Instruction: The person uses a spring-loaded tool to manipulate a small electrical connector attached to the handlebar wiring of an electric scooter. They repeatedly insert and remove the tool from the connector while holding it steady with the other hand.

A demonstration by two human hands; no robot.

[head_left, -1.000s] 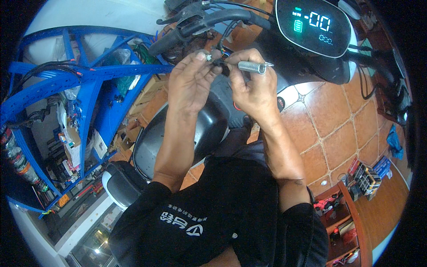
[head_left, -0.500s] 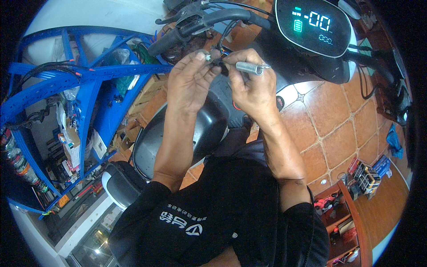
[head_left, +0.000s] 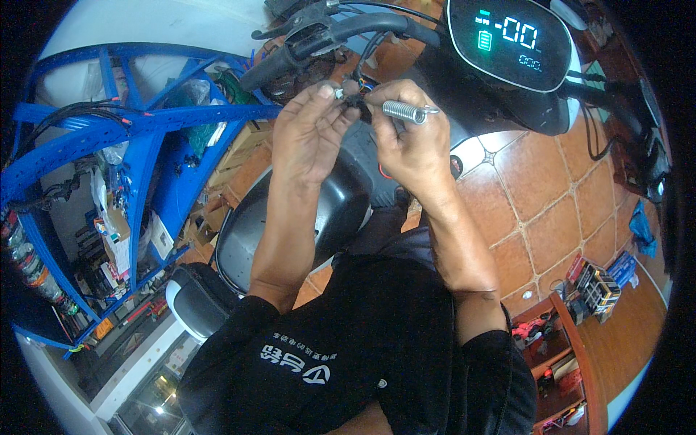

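Observation:
My left hand (head_left: 310, 123) is closed, its fingertips pinching a small white connector (head_left: 338, 93). Facing it, my right hand (head_left: 412, 138) grips a slim dark tool whose silver coil spring (head_left: 404, 111) sticks out past the thumb. The tool's front end meets the dark piece between my fingertips, but the exact contact is hidden by fingers. Thin coloured wires (head_left: 367, 85) show just behind both hands, below the black handlebar (head_left: 370, 26) of an electric scooter.
The scooter's lit display (head_left: 511, 43) stands at the upper right. Its black seat (head_left: 290, 225) lies beneath my left forearm. A blue metal rack (head_left: 145, 174) with cables and parts fills the left. At the lower right is a wooden shelf (head_left: 573, 341) near stacked boxes (head_left: 598, 286).
The coil spring in my right hand has shifted very slightly to the left. Both hands keep nearly the same place and grip.

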